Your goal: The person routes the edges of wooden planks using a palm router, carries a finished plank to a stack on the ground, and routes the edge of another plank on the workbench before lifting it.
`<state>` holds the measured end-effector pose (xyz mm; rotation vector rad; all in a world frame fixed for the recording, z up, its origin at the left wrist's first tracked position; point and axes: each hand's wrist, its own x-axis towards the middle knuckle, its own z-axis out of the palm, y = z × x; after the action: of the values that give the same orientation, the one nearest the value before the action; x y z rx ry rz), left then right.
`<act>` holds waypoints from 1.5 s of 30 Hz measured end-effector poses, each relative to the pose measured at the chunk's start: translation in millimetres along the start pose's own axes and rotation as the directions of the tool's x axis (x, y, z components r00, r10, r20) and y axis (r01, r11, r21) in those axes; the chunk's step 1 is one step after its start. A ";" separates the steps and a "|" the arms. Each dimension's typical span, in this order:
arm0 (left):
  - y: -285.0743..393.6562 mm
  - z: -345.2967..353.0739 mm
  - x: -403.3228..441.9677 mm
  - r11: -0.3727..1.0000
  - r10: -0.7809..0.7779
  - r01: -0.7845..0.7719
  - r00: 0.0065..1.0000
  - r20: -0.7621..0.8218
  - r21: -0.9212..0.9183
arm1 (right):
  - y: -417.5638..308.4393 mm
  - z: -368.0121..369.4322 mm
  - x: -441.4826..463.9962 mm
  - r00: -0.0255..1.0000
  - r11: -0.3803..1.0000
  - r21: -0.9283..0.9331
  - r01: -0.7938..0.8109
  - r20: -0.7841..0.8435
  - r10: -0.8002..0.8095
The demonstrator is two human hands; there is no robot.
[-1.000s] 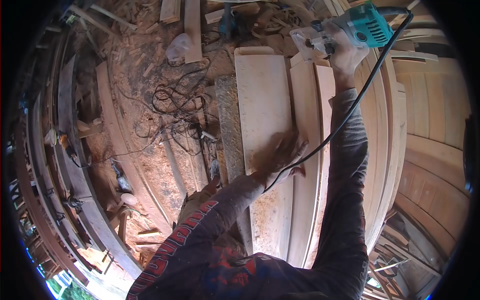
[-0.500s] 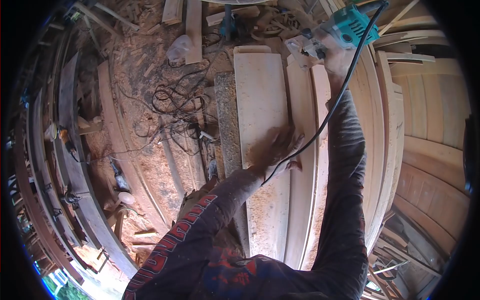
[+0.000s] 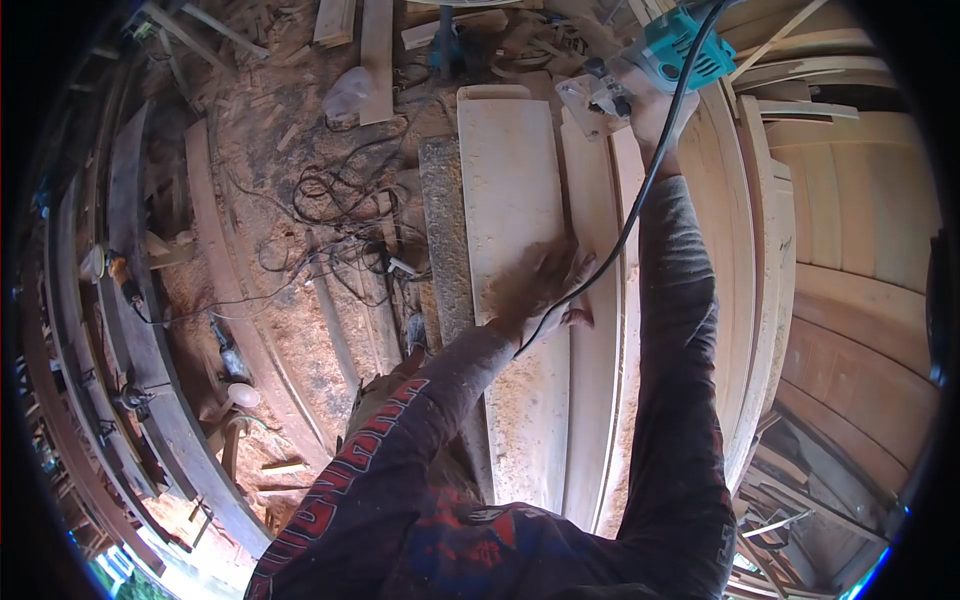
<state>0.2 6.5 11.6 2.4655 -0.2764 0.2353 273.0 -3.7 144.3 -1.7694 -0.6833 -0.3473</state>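
Observation:
At the top right, my right hand (image 3: 652,108) is wrapped round a teal power tool (image 3: 684,50) with a clear base plate (image 3: 585,104). The black cable (image 3: 637,205) runs from the tool down across my left hand (image 3: 550,290) to its wrist. My left hand, fingers apart, is over the wide pale board (image 3: 512,190), near its right edge. Whether its palm touches the wood is hidden. Sawdust lies on the lower part of that board. A narrower board (image 3: 592,190) is beside it on the right.
A rough-edged plank (image 3: 446,230) runs along the left side of the pale board. Tangled cords (image 3: 345,200) and a clear plastic bag (image 3: 347,95) are on the sawdust-covered floor. Long dark beams (image 3: 150,330) stand at the left, and wooden panels (image 3: 860,240) at the right.
The teal tool and my right hand have moved left and slightly up, and the cable has swung left with them. My left hand keeps its place on the board; the whole view has shifted slightly.

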 end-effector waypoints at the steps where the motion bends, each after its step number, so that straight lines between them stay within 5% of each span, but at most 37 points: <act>1: -2.7 6.5 -2.1 1.000 0.006 -0.006 1.000 -0.016 -0.027 | -2.7 -2.2 -2.1 1.000 1.000 -0.006 0.002 0.000 -0.002; 5: -4.0 11.2 -6.2 0.996 -0.010 0.003 0.997 -0.081 -0.085 | -15.2 -11.1 -19.0 1.000 0.999 0.031 -0.022 0.017 0.021; 7: -5.7 16.1 -5.0 0.998 0.001 -0.001 1.000 0.002 0.064 | -30.0 -12.5 -29.4 0.986 0.956 0.259 -0.138 -0.059 0.158; 11: -8.4 28.2 -6.3 0.997 0.022 -0.021 1.000 -0.017 0.071 | -36.8 -26.6 -52.3 0.987 0.952 0.268 -0.145 -0.029 0.158; 15: -10.0 32.9 -8.8 0.991 -0.020 0.020 1.000 -0.005 -0.132 | -63.5 -38.6 -73.8 0.979 0.964 0.179 -0.197 -0.016 0.203; 17: -10.1 33.8 -12.4 0.987 -0.009 0.006 1.000 -0.014 -0.160 | -56.1 -43.8 -83.0 1.000 0.996 0.090 0.021 0.004 -0.022; 19: -8.4 33.3 -17.9 0.975 -0.091 0.093 0.996 0.021 -0.200 | -65.8 -52.4 -97.4 0.988 0.959 0.241 -0.148 -0.013 0.156; 24: -9.3 18.6 -15.8 0.995 0.005 0.002 0.998 0.067 -0.104 | -88.2 -72.2 -130.1 0.991 0.960 0.250 -0.130 0.008 0.132; 31: -2.4 9.9 -11.6 0.984 0.004 0.000 1.000 0.022 -0.181 | -132.2 -102.7 -184.9 0.969 0.954 0.180 -0.241 -0.017 0.248; 34: -8.1 15.0 -10.2 0.990 0.016 -0.003 0.996 0.093 -0.141 | -124.3 -116.9 -207.5 0.989 0.988 0.068 -0.138 -0.046 0.141; 39: -19.9 37.3 -11.3 0.992 0.101 -0.096 0.993 -0.066 0.080 | -124.1 -141.6 -251.0 0.993 0.995 -0.049 -0.089 -0.080 0.084; 41: -21.1 40.2 -11.4 0.997 0.070 -0.071 0.997 -0.033 -0.032 | -129.0 -150.8 -263.5 0.982 0.980 0.085 -0.181 -0.042 0.185; 43: -27.5 51.1 -10.3 0.984 0.113 -0.095 0.987 -0.116 0.152 | -146.2 -155.2 -275.2 0.987 0.989 -0.018 -0.145 -0.065 0.144; 45: -19.6 38.6 -9.5 0.992 0.083 -0.077 0.995 -0.063 0.100 | -153.4 -159.9 -286.3 0.998 0.993 -0.110 -0.047 -0.051 0.041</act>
<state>-0.1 -0.8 -32.1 2.5399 -0.3426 0.3732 -28.0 -204.6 153.0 -1.8724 -0.5990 -0.4043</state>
